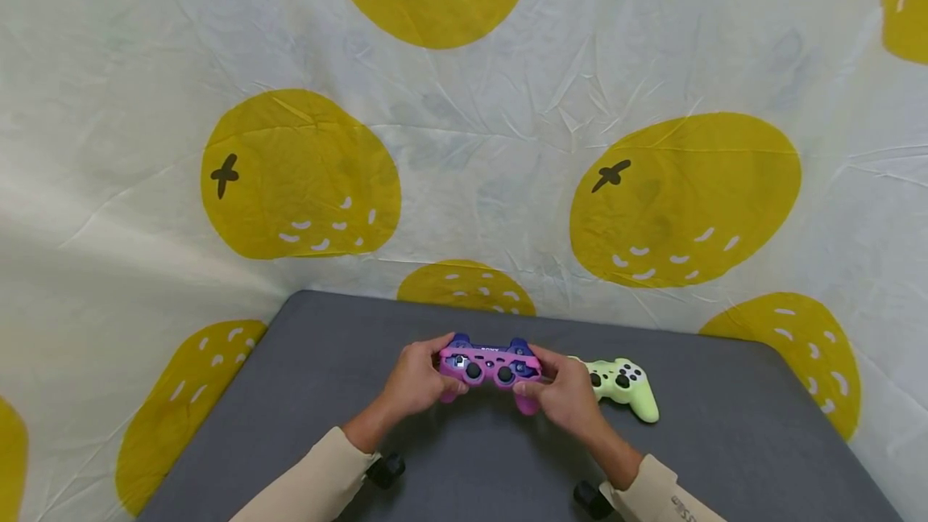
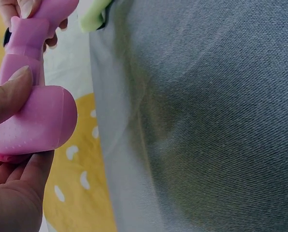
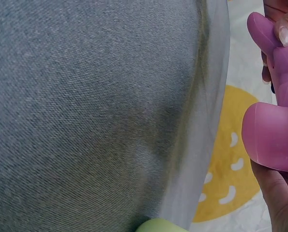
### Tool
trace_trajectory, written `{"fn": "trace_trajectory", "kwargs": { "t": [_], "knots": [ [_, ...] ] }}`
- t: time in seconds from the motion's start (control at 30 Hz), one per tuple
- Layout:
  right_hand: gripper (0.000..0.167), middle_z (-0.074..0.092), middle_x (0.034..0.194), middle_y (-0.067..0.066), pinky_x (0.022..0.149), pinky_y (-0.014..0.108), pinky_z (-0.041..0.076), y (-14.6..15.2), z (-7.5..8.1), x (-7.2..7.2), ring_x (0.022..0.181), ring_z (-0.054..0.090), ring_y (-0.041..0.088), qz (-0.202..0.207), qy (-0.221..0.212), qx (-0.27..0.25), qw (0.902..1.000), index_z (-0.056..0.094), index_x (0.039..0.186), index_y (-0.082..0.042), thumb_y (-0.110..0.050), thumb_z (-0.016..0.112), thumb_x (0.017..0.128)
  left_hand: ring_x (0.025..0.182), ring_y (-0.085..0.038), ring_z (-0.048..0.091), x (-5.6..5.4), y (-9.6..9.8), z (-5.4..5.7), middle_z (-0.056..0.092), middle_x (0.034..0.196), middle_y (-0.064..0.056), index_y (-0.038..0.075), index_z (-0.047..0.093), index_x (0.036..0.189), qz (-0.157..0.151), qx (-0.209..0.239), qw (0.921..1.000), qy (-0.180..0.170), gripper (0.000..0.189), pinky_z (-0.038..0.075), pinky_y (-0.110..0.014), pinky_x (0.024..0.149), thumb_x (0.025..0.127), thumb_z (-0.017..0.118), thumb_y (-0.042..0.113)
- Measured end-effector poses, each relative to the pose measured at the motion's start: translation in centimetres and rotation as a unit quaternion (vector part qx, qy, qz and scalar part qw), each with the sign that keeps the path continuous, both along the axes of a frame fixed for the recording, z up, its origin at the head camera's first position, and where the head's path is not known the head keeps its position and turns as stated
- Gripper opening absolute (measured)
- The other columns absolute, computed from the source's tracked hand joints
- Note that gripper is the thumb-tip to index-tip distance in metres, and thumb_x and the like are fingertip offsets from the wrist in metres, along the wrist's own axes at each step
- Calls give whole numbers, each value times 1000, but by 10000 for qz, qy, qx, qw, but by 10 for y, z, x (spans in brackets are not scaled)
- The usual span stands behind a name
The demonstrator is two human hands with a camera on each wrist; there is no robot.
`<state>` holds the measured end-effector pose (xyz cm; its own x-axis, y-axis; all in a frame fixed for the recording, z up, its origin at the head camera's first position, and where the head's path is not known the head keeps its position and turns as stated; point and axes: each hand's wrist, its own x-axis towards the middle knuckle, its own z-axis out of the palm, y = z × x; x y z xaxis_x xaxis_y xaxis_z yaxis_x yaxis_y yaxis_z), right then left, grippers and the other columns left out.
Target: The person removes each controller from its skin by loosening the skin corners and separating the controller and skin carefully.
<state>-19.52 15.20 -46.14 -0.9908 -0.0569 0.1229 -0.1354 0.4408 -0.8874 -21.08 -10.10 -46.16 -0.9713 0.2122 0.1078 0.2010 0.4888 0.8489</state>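
Note:
A purple-blue game controller [image 1: 490, 351] with a pink silicone cover [image 1: 527, 404] round it is held up in front of me, its sticks facing me. My left hand [image 1: 416, 381] grips its left end, the thumb on the front beside the stick and the fingers behind. On the other end my right hand [image 1: 571, 397] has the same grip. In the left wrist view the pink cover [image 2: 42, 118] wraps the near handle, fingers beneath it. The right wrist view shows the cover's other handle [image 3: 269, 137]. Much of the controller's back is hidden.
A pale green game controller [image 1: 640, 397] lies on the grey table [image 1: 348, 337], just right of my right hand and partly hidden by it. Behind the table hangs a white cloth [image 1: 471, 176] with large yellow fruit prints.

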Motion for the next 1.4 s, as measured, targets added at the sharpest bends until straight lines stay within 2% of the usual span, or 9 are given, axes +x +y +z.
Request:
{"fn": "trace_trajectory", "kwargs": {
  "t": [0.3, 0.43, 0.6, 0.8, 1.13, 1.27, 1.4],
  "knots": [
    [59, 78, 114, 20, 78, 18, 58, -2, -9, 3, 96, 75, 20, -95, -127, 58, 9999, 69, 132, 3, -1, 89, 77, 98, -21, 67, 5, 1, -6, 74, 123, -17, -2, 57, 146, -16, -91, 9999, -75, 82, 59, -39, 91, 74, 95, 15],
    [57, 79, 112, 19, 78, 16, 56, -2, -12, 4, 96, 76, 20, -78, -88, 107, 9999, 70, 131, 3, -1, 89, 77, 99, -22, 67, 6, 0, -8, 74, 125, -18, -3, 58, 145, -23, -147, 9999, -74, 82, 60, -39, 91, 74, 94, 16],
    [57, 79, 112, 17, 82, 24, 59, -3, -16, 4, 97, 77, 22, -93, -101, 238, 9996, 70, 130, 3, -2, 89, 77, 99, -22, 66, 5, 0, -12, 74, 124, -18, -4, 58, 144, -44, -199, 9998, -60, 83, 58, -38, 90, 73, 95, 16],
    [57, 79, 114, 17, 88, 37, 62, -4, -17, 5, 99, 77, 23, -142, -240, 253, 9993, 70, 131, 2, -1, 88, 78, 107, -26, 66, 5, 0, -14, 71, 132, -18, -2, 56, 147, -41, -171, 9994, -294, 84, 58, -46, 99, 74, 95, 16],
    [58, 78, 116, 20, 90, 41, 61, -5, -18, 7, 101, 77, 27, -90, -324, 102, 9994, 69, 131, 5, -1, 89, 77, 105, -26, 66, 5, 0, -17, 72, 130, -19, -3, 59, 144, -32, -256, 9995, -209, 85, 58, -47, 97, 71, 96, 16],
    [58, 78, 114, 19, 85, 32, 61, -5, -19, 7, 97, 77, 23, -111, -372, 123, 9992, 69, 130, 6, -1, 89, 76, 103, -26, 66, 5, -1, -18, 72, 129, -19, -4, 59, 144, -55, -276, 9993, -240, 85, 58, -46, 96, 71, 96, 16],
    [57, 79, 110, 18, 78, 20, 56, -6, -21, 5, 92, 75, 18, -116, -403, 140, 9990, 70, 129, 6, 0, 89, 75, 100, -23, 64, 5, -2, -19, 73, 127, -18, -4, 59, 144, -84, -346, 9989, -291, 84, 57, -40, 90, 71, 96, 17]
  ]
}}
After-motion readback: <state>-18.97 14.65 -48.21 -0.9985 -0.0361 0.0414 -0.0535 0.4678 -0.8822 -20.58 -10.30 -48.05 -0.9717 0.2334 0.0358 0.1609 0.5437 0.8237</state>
